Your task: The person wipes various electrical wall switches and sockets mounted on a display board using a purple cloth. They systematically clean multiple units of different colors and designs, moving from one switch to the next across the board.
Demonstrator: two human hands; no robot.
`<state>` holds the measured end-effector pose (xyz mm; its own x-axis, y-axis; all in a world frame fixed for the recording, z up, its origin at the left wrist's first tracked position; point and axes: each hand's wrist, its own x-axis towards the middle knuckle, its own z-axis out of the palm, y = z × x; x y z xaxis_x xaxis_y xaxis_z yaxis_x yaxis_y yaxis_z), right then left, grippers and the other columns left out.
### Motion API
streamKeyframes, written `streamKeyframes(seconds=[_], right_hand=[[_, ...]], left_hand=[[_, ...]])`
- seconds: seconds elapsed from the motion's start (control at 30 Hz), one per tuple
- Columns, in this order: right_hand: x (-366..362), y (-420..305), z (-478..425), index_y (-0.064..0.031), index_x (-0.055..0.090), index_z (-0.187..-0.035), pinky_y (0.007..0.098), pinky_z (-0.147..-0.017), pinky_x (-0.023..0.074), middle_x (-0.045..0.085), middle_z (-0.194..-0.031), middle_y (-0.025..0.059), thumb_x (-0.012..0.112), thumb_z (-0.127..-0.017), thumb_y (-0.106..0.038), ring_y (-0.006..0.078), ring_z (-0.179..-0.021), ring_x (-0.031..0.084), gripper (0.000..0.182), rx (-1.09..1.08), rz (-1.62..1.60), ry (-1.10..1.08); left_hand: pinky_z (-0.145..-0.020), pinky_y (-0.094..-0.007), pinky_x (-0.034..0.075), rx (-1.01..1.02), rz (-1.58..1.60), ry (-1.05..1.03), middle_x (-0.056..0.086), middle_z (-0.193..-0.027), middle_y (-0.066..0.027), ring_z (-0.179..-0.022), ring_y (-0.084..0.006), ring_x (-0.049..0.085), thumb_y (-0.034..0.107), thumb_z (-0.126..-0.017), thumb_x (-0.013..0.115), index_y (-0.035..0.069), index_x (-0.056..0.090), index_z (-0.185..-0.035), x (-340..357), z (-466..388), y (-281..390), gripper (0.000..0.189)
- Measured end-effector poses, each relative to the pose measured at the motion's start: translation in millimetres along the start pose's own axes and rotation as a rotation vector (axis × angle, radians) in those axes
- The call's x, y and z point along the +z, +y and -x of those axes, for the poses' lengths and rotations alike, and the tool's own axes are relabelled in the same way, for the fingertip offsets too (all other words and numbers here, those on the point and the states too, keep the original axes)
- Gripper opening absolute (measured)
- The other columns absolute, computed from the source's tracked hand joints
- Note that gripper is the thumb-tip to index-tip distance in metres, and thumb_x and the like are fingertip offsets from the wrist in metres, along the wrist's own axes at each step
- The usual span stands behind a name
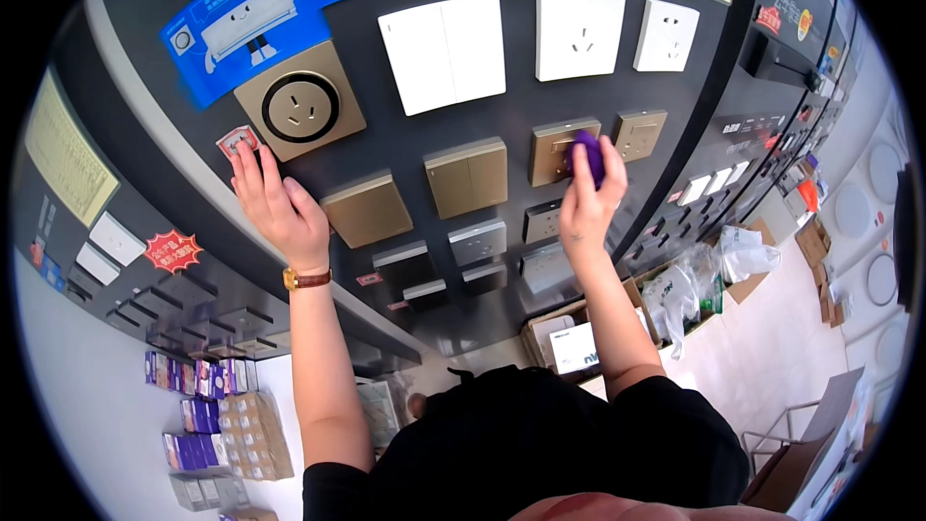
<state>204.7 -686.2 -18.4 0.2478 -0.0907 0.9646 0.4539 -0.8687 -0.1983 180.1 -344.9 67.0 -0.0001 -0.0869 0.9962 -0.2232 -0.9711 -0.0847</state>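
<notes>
My right hand (595, 192) grips a bunched purple cloth (587, 158) against a gold switched socket (548, 166) on the dark display panel (340, 36). Part of that socket is hidden by cloth and fingers. My left hand (281, 206), holding nothing, lies with extended fingers at a small red and white tag (237, 139). Just above it is a large gold socket with a round black ring (300, 107). A plain gold plate (367, 210) sits right of my left hand, and a gold two-rocker switch (466, 177) lies between both hands.
White switch and socket plates (443, 54) project above. Black and grey plates (477, 240) sit lower down. Cardboard boxes with plastic bags (676, 297) stand on the floor at right. Purple boxes (199, 416) are stacked at lower left. A chair (785, 441) is at lower right.
</notes>
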Motion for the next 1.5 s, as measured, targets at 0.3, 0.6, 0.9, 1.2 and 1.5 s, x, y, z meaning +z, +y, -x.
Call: streamKeyframes(seconds=[0.3,0.6,0.9,1.2,1.5], right_hand=[[3,-1,30,-0.0079,0.062,-0.127,0.0472,-0.106,0.0328,0.041,-0.142,0.02,0.055,-0.074,0.01,0.0395,-0.128,0.042,0.056,0.032,-0.017,-0.09],[-3,-1,37,-0.0083,0.062,-0.126,0.0454,-0.106,0.033,0.043,-0.141,0.0183,0.057,-0.074,0.009,0.0379,-0.128,0.043,0.055,0.032,0.009,-0.142],[-11,9,34,-0.0085,0.062,-0.126,0.0457,-0.105,0.0345,0.044,-0.141,0.0178,0.054,-0.075,0.009,0.0377,-0.127,0.044,0.054,0.05,0.038,-0.137],[-5,-34,28,-0.0059,0.066,-0.121,0.044,-0.104,0.0368,0.048,-0.138,0.0181,0.056,-0.072,0.01,0.0376,-0.124,0.047,0.052,-0.093,-0.252,-0.123],[21,-97,-19,-0.0057,0.064,-0.124,0.0379,-0.1,0.032,0.054,-0.135,0.0087,0.055,-0.079,0.0,0.0265,-0.124,0.049,0.046,-0.155,-0.184,-0.117]], left_hand=[[-0.112,-0.0505,0.027,-0.001,-0.008,0.003,0.045,-0.146,-0.0194,-0.137,-0.0374,0.039,0.004,-0.091,0.044,0.001,0.05,-0.137,1,-1,1,0.046],[-0.112,-0.0506,0.028,0.002,-0.003,0.01,0.045,-0.146,-0.0197,-0.136,-0.038,0.04,0.003,-0.091,0.044,0.0,0.05,-0.137,1,-1,2,0.046],[-0.112,-0.0505,0.028,0.0,-0.002,0.012,0.046,-0.145,-0.0196,-0.136,-0.038,0.041,0.004,-0.091,0.044,0.001,0.05,-0.137,0,-1,0,0.046],[-0.113,-0.0505,0.027,-0.006,-0.001,0.002,0.045,-0.146,-0.0211,-0.137,-0.0384,0.039,0.004,-0.09,0.046,0.0,0.051,-0.136,3,2,-1,0.046],[-0.113,-0.0505,0.027,-0.002,0.008,0.015,0.045,-0.146,-0.0203,-0.137,-0.0379,0.039,0.003,-0.088,0.046,0.001,0.051,-0.136,2,2,-3,0.048]])
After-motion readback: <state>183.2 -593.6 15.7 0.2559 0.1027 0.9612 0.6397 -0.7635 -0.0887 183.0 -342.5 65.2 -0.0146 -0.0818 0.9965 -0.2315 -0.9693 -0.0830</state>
